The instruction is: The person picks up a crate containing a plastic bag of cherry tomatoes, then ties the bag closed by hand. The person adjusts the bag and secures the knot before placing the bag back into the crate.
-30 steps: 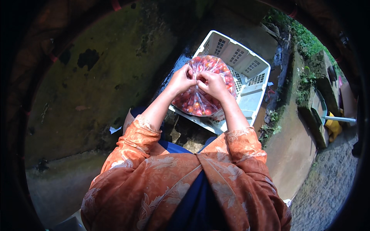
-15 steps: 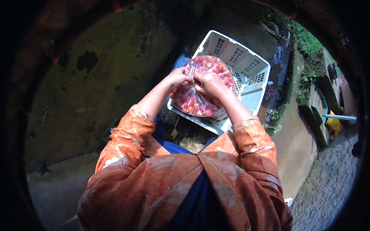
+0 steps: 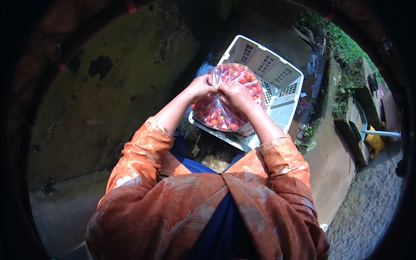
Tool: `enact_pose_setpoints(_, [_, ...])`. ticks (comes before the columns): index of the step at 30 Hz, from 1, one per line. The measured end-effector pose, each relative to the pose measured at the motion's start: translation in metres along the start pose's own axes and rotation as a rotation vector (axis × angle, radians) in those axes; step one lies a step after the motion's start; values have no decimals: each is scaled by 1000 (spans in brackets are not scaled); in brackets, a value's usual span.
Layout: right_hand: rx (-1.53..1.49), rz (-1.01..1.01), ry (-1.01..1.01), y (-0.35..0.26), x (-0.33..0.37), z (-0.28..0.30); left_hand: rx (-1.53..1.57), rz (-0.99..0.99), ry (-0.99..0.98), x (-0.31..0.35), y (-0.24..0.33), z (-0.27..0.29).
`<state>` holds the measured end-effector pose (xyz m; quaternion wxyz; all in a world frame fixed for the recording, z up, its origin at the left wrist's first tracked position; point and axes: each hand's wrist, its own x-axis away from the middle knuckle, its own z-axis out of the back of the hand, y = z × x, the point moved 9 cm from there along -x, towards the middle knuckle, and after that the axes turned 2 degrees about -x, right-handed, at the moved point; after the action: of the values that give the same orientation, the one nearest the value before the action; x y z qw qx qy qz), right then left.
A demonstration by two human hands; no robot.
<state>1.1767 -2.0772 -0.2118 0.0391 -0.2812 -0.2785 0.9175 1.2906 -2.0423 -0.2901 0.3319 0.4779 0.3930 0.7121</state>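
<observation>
A clear plastic bag (image 3: 225, 117), bulging with small red and orange tomatoes, rests in the near part of a white plastic crate (image 3: 284, 103). The bag's gathered neck is pinched between both hands at its top middle. My left hand (image 3: 201, 86) grips the neck from the left, with its fingers closed. Against it from the right, my right hand (image 3: 236, 94) pinches the same gathered plastic. The fingertips nearly meet, and the exact hold on the twisted film is hard to make out between them.
Dark, stained concrete (image 3: 95, 117) spreads to the left. On the right, a low concrete edge (image 3: 333, 117) runs past green plants (image 3: 338, 43). Beyond it lie a dustpan-like tool with a pale blue handle (image 3: 383, 132) and a yellow object (image 3: 375, 145).
Both hands stay at the bag's neck. My right hand's fingers have shifted slightly; the bag and crate keep nearly the same place.
</observation>
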Motion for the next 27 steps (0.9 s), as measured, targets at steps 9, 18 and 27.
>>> enact_pose_setpoints(9, [39, -262, -131, 36, -4, -13, 258, 24, -93, 2, -2, -9])
enact_pose_setpoints(18, [-125, -30, -12, 7, -8, 20, 313, 123, -21, 2, -16, -3])
enact_pose_setpoints(27, [190, 15, -328, 2, -18, -13, 302, 243, -85, -4, -29, -5])
